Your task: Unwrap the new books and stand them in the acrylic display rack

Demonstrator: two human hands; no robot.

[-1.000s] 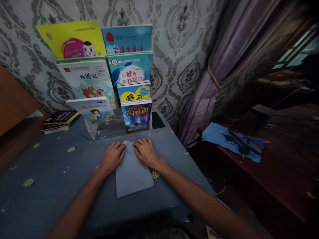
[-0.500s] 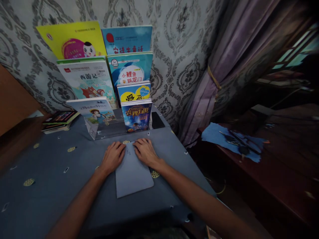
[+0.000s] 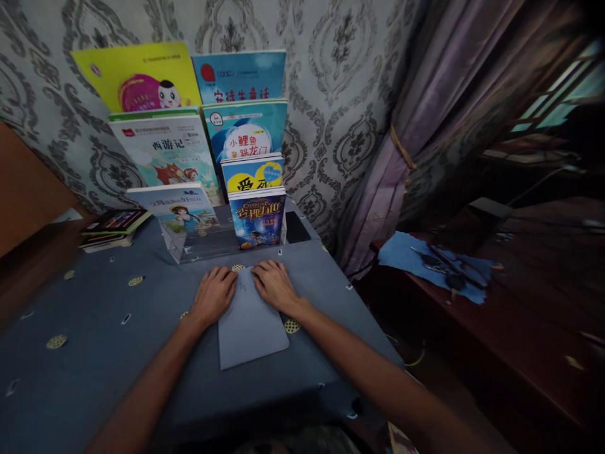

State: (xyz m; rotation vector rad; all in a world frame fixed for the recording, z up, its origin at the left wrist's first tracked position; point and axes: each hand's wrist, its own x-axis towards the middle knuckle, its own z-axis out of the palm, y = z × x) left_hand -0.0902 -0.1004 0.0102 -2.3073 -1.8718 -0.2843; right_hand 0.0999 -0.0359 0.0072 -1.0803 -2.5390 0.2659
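A plain grey-blue booklet or notebook (image 3: 254,334) lies closed on the tablecloth in front of me, with small faint marks near its far end. My left hand (image 3: 216,293) rests palm down over its far left edge, fingers loosely bent and pointing away from me. Over the far right corner lies my right hand (image 3: 274,287), palm down in the same way, its fingertips close to the top edge. Both hands touch the booklet without lifting it. The undersides of the fingers are hidden.
Beyond my hands a clear stand (image 3: 198,252) holds several upright children's books. A black phone (image 3: 297,227) lies to its right, and stacked books (image 3: 113,227) sit at the left. On a dark red surface (image 3: 524,353) at right, a blue cloth (image 3: 411,265) carries small tools.
The view has shifted very slightly. Both hands and the booklet keep the same positions relative to each other.
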